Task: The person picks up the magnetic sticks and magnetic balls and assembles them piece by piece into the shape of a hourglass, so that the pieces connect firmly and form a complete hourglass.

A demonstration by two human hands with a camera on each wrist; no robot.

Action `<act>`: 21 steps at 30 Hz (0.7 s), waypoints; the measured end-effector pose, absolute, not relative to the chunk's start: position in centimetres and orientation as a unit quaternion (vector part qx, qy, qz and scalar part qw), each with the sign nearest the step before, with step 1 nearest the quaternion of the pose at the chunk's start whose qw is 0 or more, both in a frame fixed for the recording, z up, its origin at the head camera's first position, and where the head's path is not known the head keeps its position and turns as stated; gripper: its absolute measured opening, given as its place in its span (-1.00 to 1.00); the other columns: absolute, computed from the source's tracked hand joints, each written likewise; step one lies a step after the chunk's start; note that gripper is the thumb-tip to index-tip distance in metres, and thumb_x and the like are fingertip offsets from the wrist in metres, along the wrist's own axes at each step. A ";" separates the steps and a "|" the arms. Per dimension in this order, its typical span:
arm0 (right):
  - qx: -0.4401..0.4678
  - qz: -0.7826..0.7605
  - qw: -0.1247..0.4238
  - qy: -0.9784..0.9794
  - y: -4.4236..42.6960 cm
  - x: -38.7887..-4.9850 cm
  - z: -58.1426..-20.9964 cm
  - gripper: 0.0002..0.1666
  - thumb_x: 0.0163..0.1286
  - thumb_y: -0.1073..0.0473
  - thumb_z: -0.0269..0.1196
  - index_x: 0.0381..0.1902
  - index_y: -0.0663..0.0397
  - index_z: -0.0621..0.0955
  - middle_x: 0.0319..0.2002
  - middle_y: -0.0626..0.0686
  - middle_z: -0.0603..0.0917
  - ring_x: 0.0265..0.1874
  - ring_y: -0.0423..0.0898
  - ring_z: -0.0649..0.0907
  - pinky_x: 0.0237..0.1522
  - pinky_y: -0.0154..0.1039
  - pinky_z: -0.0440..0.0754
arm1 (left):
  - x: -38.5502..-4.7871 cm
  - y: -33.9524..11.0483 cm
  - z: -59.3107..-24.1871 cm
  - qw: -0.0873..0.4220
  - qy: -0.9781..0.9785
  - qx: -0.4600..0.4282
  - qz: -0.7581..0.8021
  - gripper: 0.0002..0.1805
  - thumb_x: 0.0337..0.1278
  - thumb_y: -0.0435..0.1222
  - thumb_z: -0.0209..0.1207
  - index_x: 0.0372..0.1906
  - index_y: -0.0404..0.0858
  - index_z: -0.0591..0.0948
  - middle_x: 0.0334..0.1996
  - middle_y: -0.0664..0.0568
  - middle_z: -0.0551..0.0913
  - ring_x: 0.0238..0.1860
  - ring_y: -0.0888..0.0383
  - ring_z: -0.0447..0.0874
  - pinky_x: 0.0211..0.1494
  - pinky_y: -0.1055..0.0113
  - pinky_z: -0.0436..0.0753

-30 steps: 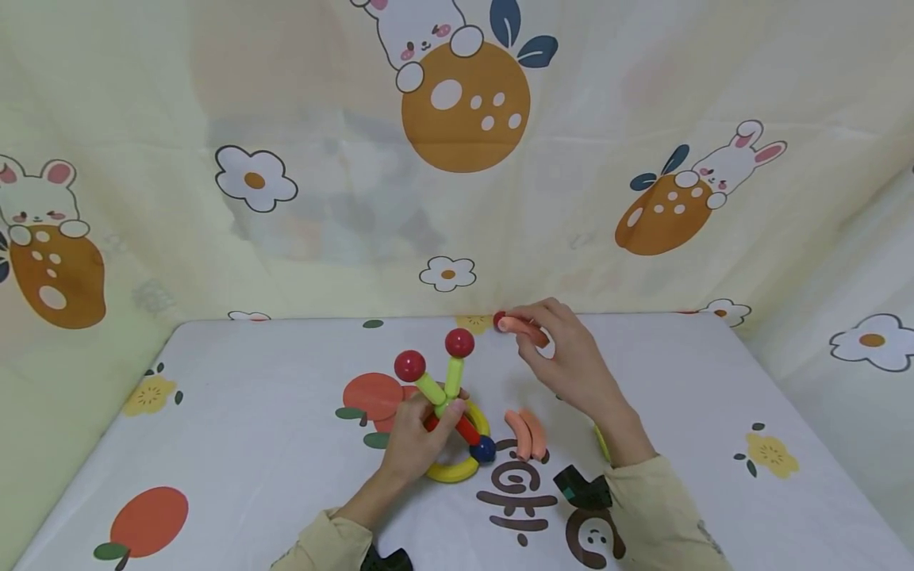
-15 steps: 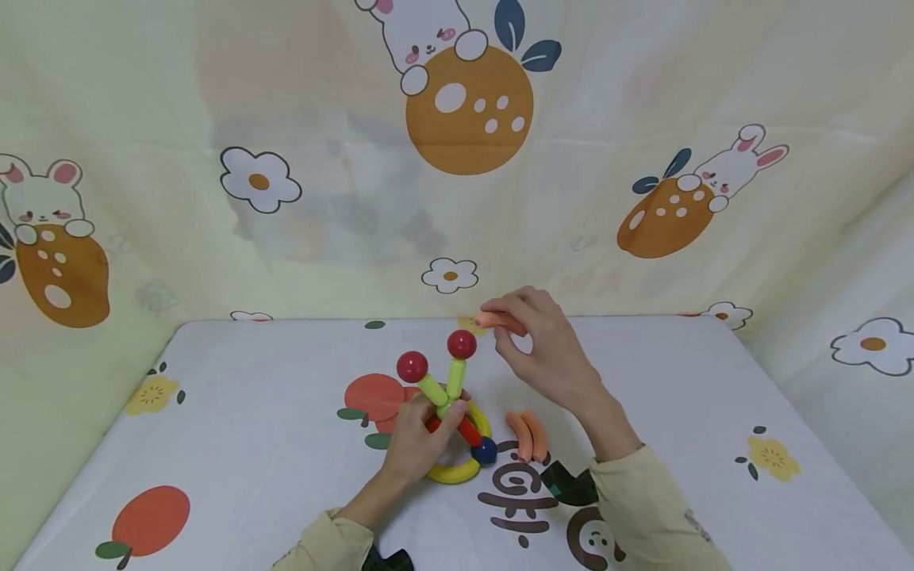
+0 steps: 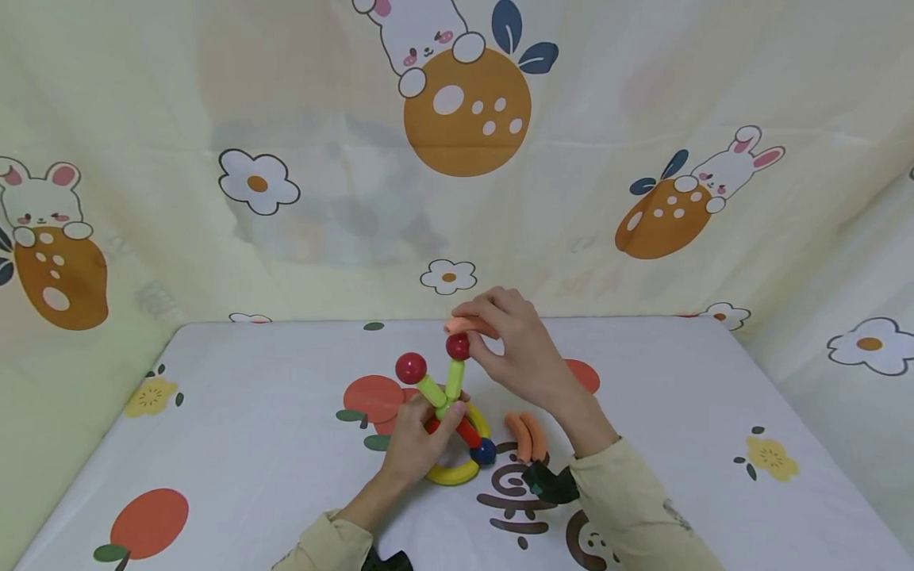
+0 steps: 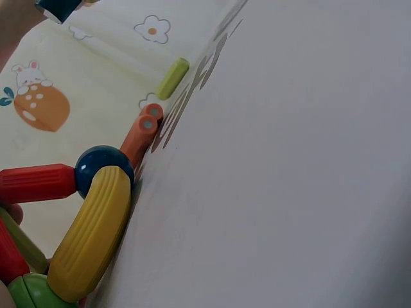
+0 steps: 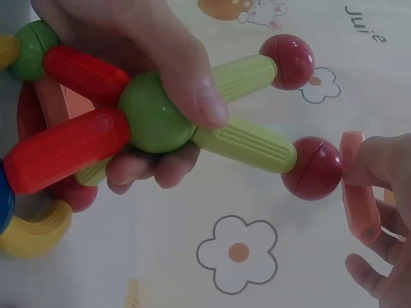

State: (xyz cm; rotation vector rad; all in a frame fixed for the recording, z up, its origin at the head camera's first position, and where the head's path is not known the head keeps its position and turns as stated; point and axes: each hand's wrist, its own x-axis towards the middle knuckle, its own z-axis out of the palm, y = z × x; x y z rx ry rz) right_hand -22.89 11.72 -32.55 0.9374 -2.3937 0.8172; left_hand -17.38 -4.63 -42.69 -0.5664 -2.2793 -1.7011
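Note:
My left hand [image 3: 417, 440] grips a magnetic ball-and-rod structure around its green ball [image 5: 153, 115]. Two light green rods [image 5: 247, 146] spread from that ball, each capped by a red ball [image 5: 313, 168]. Below are red rods [image 5: 70, 151], a blue ball [image 3: 483, 452] and yellow curved rods [image 3: 455, 476] resting on the table. My right hand [image 3: 524, 353] pinches an orange curved magnetic rod [image 5: 359, 192] between thumb and fingers. Its side appears to touch the right-hand red ball in the right wrist view. My left palm hides part of the structure's far side.
Two orange curved rods [image 3: 526, 436] lie side by side on the table to the right of the structure. Farther off lies a loose light green rod [image 4: 173, 78]. A patterned cloth curtain [image 3: 328, 262] stands behind the table's back edge.
My right hand has moved left with the orange curved rod, up to the right-hand red ball. A red ball seen behind the rod at first is now out of sight. My left hand stays put.

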 end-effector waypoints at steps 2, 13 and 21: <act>0.343 0.294 0.222 -0.864 11.6 -22.9 -32.5 -0.66 0.17 0.26 0.31 -0.05 -0.03 0.61 -0.11 -0.03 0.58 -0.12 -0.11 0.46 -0.10 -0.17 0.46 | -17.4 -4.6 -42.7 0.116 -0.780 -0.191 -0.585 -0.84 0.22 -0.33 0.15 -0.15 -0.29 0.62 -0.24 -0.17 0.70 -0.19 0.13 0.65 -0.12 0.37 0.63; 0.380 0.282 0.225 -0.852 9.8 -23.2 -31.1 -0.71 0.21 0.26 0.24 -0.08 -0.04 0.60 -0.17 -0.06 0.55 -0.15 -0.12 0.45 -0.04 -0.12 0.40 | -17.3 -4.9 -42.6 0.125 -0.774 -0.206 -0.586 -0.84 0.20 -0.36 0.16 -0.15 -0.32 0.61 -0.27 -0.16 0.71 -0.28 0.23 0.63 -0.24 0.35 0.64; 0.401 0.233 0.197 -0.864 8.4 -23.4 -30.6 -0.75 0.26 0.30 0.21 -0.10 -0.03 0.61 -0.18 -0.04 0.56 -0.17 -0.09 0.48 -0.01 -0.07 0.42 | -17.3 -4.7 -42.6 0.119 -0.773 -0.207 -0.587 -0.84 0.22 -0.36 0.14 -0.14 -0.31 0.61 -0.27 -0.17 0.70 -0.27 0.23 0.62 -0.22 0.36 0.63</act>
